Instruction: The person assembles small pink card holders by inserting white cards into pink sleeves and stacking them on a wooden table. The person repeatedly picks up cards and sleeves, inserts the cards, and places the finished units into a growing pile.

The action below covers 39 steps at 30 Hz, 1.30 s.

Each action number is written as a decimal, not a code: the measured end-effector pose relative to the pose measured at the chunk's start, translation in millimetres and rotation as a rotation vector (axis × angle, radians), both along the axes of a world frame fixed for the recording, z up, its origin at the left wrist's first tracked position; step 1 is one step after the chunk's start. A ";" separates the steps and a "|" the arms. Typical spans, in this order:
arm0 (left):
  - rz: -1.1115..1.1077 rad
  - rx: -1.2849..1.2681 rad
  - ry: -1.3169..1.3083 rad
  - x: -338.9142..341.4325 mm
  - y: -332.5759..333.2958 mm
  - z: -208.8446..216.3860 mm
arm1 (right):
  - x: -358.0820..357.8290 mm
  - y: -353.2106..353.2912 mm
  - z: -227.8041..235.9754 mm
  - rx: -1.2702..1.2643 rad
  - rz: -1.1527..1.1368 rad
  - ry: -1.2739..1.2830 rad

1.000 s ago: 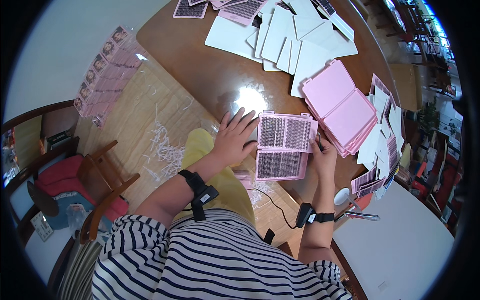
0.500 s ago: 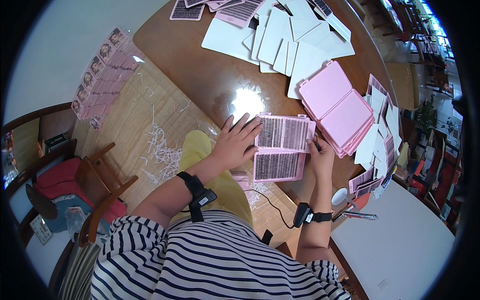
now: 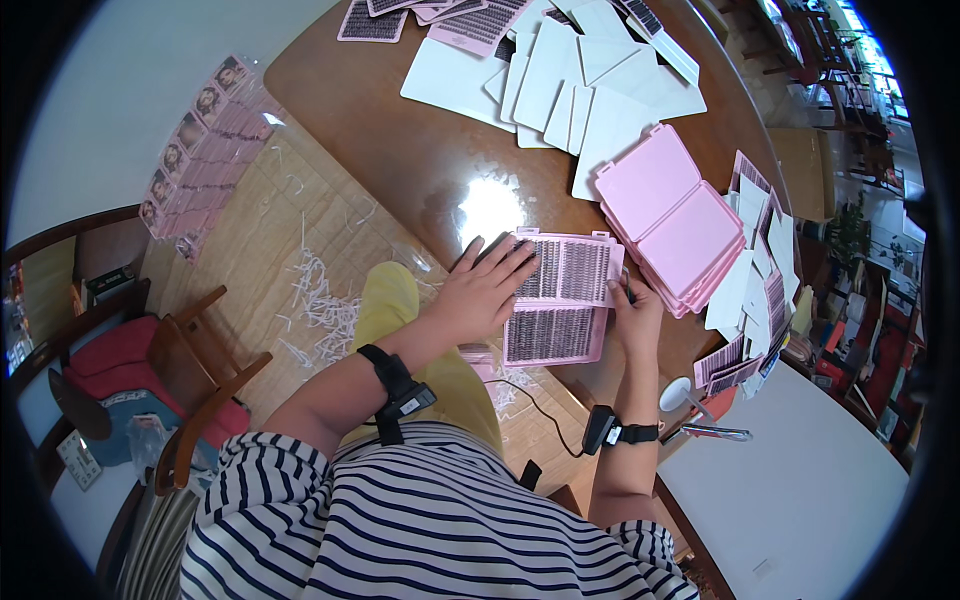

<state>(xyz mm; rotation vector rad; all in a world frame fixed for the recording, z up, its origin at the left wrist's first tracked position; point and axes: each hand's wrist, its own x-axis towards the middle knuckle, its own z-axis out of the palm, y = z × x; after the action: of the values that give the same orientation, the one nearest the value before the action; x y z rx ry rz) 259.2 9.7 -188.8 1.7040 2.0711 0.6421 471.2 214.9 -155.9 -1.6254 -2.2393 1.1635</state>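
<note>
An open pink eyelash case (image 3: 560, 303) lies near the table's front edge, its two halves filled with rows of dark false lash clusters. My left hand (image 3: 480, 290) rests flat over the left side of the upper half, fingers stretched out and covering some lash rows. At the right edge, near the hinge line, my right hand (image 3: 637, 310) is closed, thumb and fingers pinching the case's side. Something small and dark shows by those fingertips; I cannot make out what it is. Just beyond the right hand sits a stack of open pink cases (image 3: 690, 240).
White cards (image 3: 560, 85) are heaped at the back of the brown table (image 3: 350, 100), beside pink lash sheets (image 3: 480, 25). More cards and sheets (image 3: 745, 300) lie along the right edge. Paper shreds (image 3: 325, 300) litter the floor; a wooden chair (image 3: 200, 370) stands left.
My left hand has slid slightly right, farther over the lash rows. My right hand keeps its place at the case's right edge. The cases have not visibly moved.
</note>
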 end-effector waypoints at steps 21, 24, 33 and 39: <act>-0.023 0.029 0.068 4.1 5.5 -3.8 | -23.5 -13.1 11.1 0.131 -0.053 -0.337; -0.030 0.020 0.060 3.2 5.5 -3.1 | -19.0 -24.1 22.8 0.197 -0.105 -0.360; -0.029 0.034 0.069 4.9 4.2 -4.2 | -50.7 -9.3 13.7 0.324 0.203 -0.435; -0.041 0.037 0.117 5.9 4.3 -5.1 | 29.4 -57.4 17.5 0.333 0.244 -0.392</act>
<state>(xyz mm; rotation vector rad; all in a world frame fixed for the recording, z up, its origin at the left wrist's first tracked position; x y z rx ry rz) 265.1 14.0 -193.9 1.8410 2.1084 0.5839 500.6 157.5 -138.5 -1.5811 -2.7518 0.4912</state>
